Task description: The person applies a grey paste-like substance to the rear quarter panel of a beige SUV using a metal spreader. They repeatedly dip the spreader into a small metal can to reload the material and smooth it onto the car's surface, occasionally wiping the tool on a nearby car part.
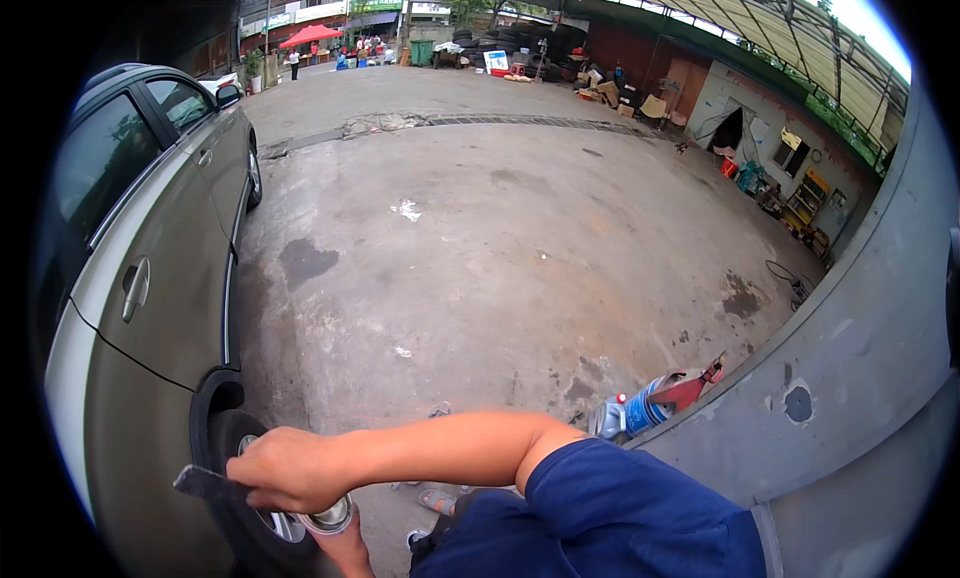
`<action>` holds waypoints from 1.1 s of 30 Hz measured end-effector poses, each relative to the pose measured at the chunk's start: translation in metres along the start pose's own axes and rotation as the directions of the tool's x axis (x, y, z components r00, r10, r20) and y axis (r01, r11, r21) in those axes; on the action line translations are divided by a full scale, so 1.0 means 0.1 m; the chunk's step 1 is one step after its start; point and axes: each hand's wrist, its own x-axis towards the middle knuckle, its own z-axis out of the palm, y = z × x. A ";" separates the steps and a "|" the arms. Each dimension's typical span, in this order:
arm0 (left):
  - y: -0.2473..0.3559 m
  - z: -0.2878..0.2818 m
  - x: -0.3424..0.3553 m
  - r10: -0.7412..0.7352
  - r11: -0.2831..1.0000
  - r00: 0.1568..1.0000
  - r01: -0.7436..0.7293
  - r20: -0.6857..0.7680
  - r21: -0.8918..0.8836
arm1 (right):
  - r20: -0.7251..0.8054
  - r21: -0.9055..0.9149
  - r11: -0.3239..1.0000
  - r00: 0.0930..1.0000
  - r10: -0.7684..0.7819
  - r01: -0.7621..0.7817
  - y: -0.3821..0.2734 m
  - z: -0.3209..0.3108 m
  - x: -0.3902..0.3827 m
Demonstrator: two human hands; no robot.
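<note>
My right hand [295, 468] is closed around a putty knife, its flat dark blade [203, 483] pointing left in front of the car's lower side. The bare right forearm reaches across from a dark blue sleeve. Just below it, my left hand [347, 553] grips a round tin [330, 519] with a shiny metal rim; the right hand partly covers that tin. What the tin contains cannot be made out. Close to both hands are the rear wheel [238, 436] and the greyish-brown body of a parked car [150, 408].
A grey metal panel [800, 408] rises on my right. Beside it on the concrete stand a blue container [645, 410] and a red object [690, 388]. My sandalled foot [437, 500] shows below. Farther off are a red canopy [312, 35], people, stacked tyres and a yellow rack [805, 200].
</note>
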 end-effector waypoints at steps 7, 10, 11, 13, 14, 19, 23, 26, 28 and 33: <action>0.26 0.10 -0.01 -0.042 0.994 0.995 0.033 0.089 0.104 | 0.040 0.141 0.959 0.969 0.244 -0.248 0.18 -0.53 -0.08; 0.34 0.13 0.02 -0.012 0.996 1.000 0.010 0.021 0.084 | 0.156 0.092 0.996 0.988 -0.020 0.006 0.07 -0.12 0.07; 0.34 0.07 0.00 -0.029 0.992 0.999 0.027 0.015 0.123 | 0.252 0.149 0.986 0.961 -0.116 0.080 0.01 -0.03 0.06; 0.43 -0.03 0.00 -0.111 0.994 0.990 0.112 0.084 0.001 | 0.241 0.225 0.970 0.960 -0.141 0.086 0.02 -0.15 0.00; 0.59 -0.03 0.02 -0.094 0.996 0.992 0.094 0.087 0.013 | 0.212 0.269 0.963 0.974 -0.087 0.027 0.06 -0.31 0.00; 0.51 -0.18 -0.02 0.010 0.997 1.000 -0.010 -0.002 0.082 | 0.151 0.217 0.972 0.987 0.055 -0.087 0.06 -0.06 0.38; 0.74 -0.38 -0.13 -0.085 0.996 0.990 0.086 -0.116 0.004 | 0.340 0.324 0.939 0.912 -0.231 0.117 -0.05 0.13 0.35; 0.59 -0.61 -0.19 0.018 0.989 0.995 -0.003 -0.098 0.148 | 0.267 0.338 0.939 0.963 -0.024 -0.070 -0.02 -0.05 0.48; 0.59 -0.66 -0.23 -0.022 0.993 0.994 0.034 -0.106 0.113 | 0.239 0.245 0.966 0.971 0.019 -0.079 -0.10 0.11 0.63; 0.57 -0.98 -0.34 -0.018 0.995 0.991 0.030 -0.134 0.091 | 0.380 0.362 0.908 0.856 -0.350 0.211 -0.40 0.56 0.58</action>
